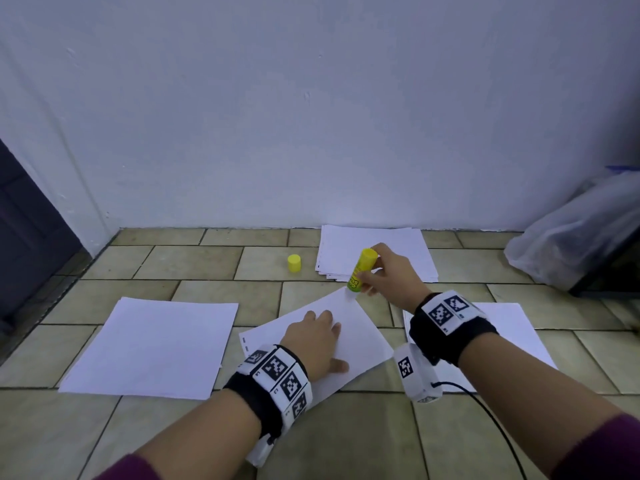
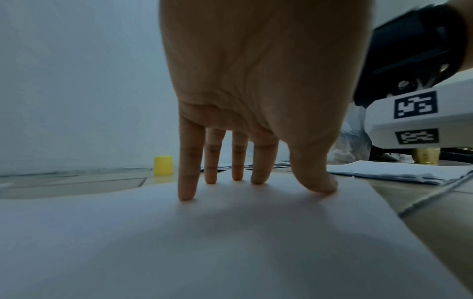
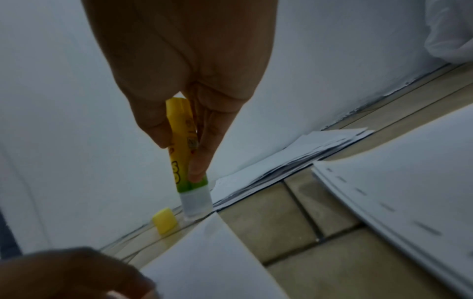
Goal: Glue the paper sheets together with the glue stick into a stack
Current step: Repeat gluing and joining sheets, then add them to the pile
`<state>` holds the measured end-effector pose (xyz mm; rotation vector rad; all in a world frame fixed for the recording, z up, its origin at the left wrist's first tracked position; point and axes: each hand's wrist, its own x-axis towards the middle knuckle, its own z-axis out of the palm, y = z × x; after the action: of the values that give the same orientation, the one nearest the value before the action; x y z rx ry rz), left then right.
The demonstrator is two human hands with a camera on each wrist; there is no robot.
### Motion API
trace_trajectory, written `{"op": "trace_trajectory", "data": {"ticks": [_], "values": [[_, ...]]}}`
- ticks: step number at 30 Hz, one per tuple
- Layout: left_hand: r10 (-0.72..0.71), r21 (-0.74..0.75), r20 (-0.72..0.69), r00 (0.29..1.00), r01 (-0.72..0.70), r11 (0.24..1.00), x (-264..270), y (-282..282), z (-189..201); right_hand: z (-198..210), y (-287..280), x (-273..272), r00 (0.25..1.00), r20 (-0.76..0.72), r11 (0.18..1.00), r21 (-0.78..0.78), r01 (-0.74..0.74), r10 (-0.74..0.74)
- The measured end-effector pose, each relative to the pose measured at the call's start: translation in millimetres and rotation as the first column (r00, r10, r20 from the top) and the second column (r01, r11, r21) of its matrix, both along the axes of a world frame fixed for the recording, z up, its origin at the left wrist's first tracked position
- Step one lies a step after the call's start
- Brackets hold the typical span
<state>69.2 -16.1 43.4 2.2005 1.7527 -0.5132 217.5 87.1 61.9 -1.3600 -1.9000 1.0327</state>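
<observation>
A white paper sheet (image 1: 360, 327) lies askew on the tiled floor in front of me. My left hand (image 1: 317, 336) presses it down with straight, spread fingers (image 2: 188, 174). My right hand (image 1: 388, 271) grips a yellow-green glue stick (image 1: 362, 270), uncapped, tip down at the sheet's far corner (image 3: 212, 224). In the right wrist view the thumb and fingers pinch the glue stick (image 3: 183, 145) and its white tip meets the corner. The yellow cap (image 1: 294, 263) stands on the floor to the left of the stick.
A second sheet (image 1: 152, 344) lies to the left and more paper (image 1: 509, 327) under my right wrist. A pile of sheets (image 1: 374, 251) rests against the white wall. A plastic bag (image 1: 575, 237) sits at the far right.
</observation>
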Motion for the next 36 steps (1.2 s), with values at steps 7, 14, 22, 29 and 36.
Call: {"op": "trace_trajectory", "data": {"ticks": [7, 14, 22, 29, 36], "values": [[-0.057, -0.005, -0.042, 0.997, 0.057, 0.998, -7.3, -0.7, 0.4, -8.4, -2.8, -17.6, 0.951, 0.288, 0.989, 0.061, -0.137, 0.114], [-0.042, 0.01, -0.038, 0.998, 0.042, 0.999, -7.0, -3.5, -3.5, 2.3, -18.3, -3.6, 0.868, 0.457, 0.97, 0.042, -0.238, 0.193], [-0.074, -0.021, -0.074, 0.995, 0.072, 0.997, -9.2, 3.5, -2.3, 7.5, -42.8, 36.4, 0.814, 0.514, 0.955, -0.035, -0.295, 0.271], [-0.158, -0.06, -0.137, 0.978, 0.15, 0.987, -13.0, 8.8, 7.1, 10.1, -37.4, 50.6, 0.973, 0.217, 0.994, -0.09, -0.063, 0.081], [-0.06, 0.042, 0.095, 0.994, 0.056, 0.998, -19.9, 2.2, -3.0, 25.0, -19.1, 47.0, 0.89, -0.366, 0.917, -0.378, 0.125, -0.272]]}}
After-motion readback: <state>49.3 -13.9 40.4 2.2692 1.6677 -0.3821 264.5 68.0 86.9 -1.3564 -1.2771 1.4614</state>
